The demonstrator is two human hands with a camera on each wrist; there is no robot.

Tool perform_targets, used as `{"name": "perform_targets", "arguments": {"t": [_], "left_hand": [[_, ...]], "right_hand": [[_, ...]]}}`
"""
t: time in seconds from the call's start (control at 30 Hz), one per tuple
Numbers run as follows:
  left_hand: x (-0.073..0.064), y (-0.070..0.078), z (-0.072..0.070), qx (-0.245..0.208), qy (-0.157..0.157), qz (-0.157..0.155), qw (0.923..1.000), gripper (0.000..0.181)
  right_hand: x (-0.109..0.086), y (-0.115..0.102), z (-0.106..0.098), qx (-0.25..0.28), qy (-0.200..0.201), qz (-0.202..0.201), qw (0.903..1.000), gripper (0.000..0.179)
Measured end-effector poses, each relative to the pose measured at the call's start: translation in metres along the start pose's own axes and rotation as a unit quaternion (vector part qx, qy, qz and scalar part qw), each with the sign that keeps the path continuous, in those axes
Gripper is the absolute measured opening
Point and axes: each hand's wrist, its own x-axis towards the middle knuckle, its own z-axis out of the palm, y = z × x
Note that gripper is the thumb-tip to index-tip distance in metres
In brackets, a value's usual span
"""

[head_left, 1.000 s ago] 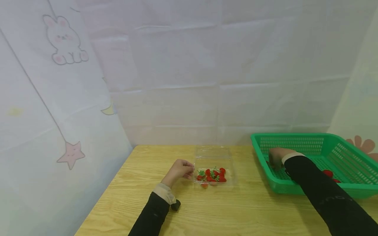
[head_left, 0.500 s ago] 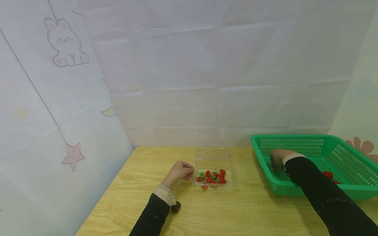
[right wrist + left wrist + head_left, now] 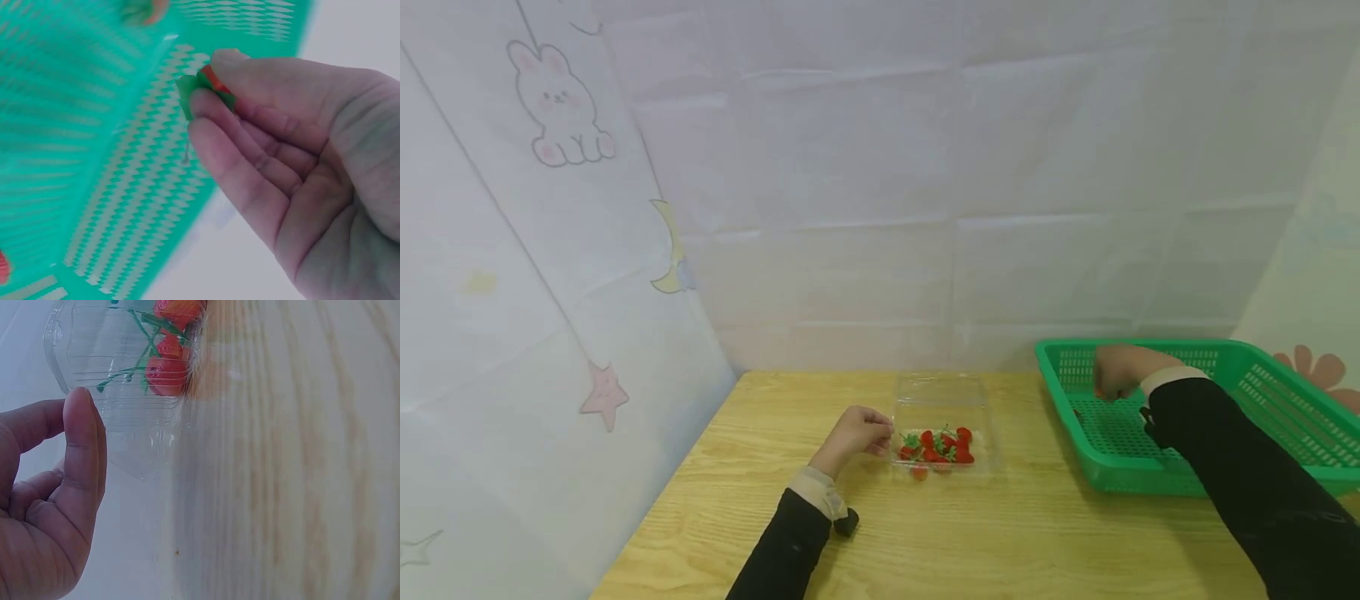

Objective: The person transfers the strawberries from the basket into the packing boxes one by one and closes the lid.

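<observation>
A clear plastic clamshell box [image 3: 940, 388] stands on the table with its lid up and several strawberries [image 3: 931, 455] with green leaves inside. My left hand [image 3: 855, 435] is at the box's left side; in the left wrist view its thumb and forefinger pinch the rim [image 3: 56, 353]. Over the left part of a green plastic basket [image 3: 1131, 462], my right hand [image 3: 1131, 370] holds a strawberry [image 3: 214, 79] between thumb and fingers. Its green leaves and a thin stem show past the fingertips in the right wrist view, while most of the red fruit is hidden.
More red fruit lies in the basket, with one strawberry [image 3: 145, 11] at the top of the right wrist view, blurred. Wooden table [image 3: 970, 542] spreads between box and basket. A pale printed cloth [image 3: 850, 167] hangs behind and at the left.
My right hand has risen from the basket's floor, moving slightly right, and a bit of red now shows at its fingers. The left hand and the box have stayed put.
</observation>
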Motion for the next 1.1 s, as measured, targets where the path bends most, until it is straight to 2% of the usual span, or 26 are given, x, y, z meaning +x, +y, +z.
{"name": "perform_targets", "arguments": {"t": [0.07,0.13,0.3,0.5,0.77,1.0,1.1], "left_hand": [[0.001,-0.001,0.000,0.000,-0.001,0.000,1.0000,0.015],[0.003,-0.003,0.000,0.002,0.000,0.000,1.0000,0.016],[0.006,-0.004,0.000,0.004,0.004,-0.001,1.0000,0.014],[0.006,-0.004,0.000,0.004,0.006,-0.006,1.0000,0.012],[0.005,-0.003,0.000,0.001,0.008,-0.007,0.9999,0.012],[0.006,-0.003,0.004,0.001,0.013,-0.013,0.9998,0.011],[0.006,-0.002,0.006,-0.001,0.016,-0.015,0.9998,0.010]], "right_hand": [[-0.002,-0.007,-0.010,0.008,0.020,-0.011,0.9997,0.015],[-0.005,-0.018,-0.020,-0.002,0.047,-0.033,0.9984,0.013],[-0.007,-0.052,-0.035,-0.008,0.128,-0.067,0.9895,0.020],[-0.002,-0.107,-0.036,-0.008,0.154,-0.073,0.9854,0.005],[0.023,-0.161,-0.009,-0.014,0.165,-0.132,0.9773,0.009],[0.049,-0.188,0.023,-0.017,0.162,-0.139,0.9768,0.010],[0.060,-0.195,0.036,-0.011,0.155,-0.144,0.9773,0.017]]}}
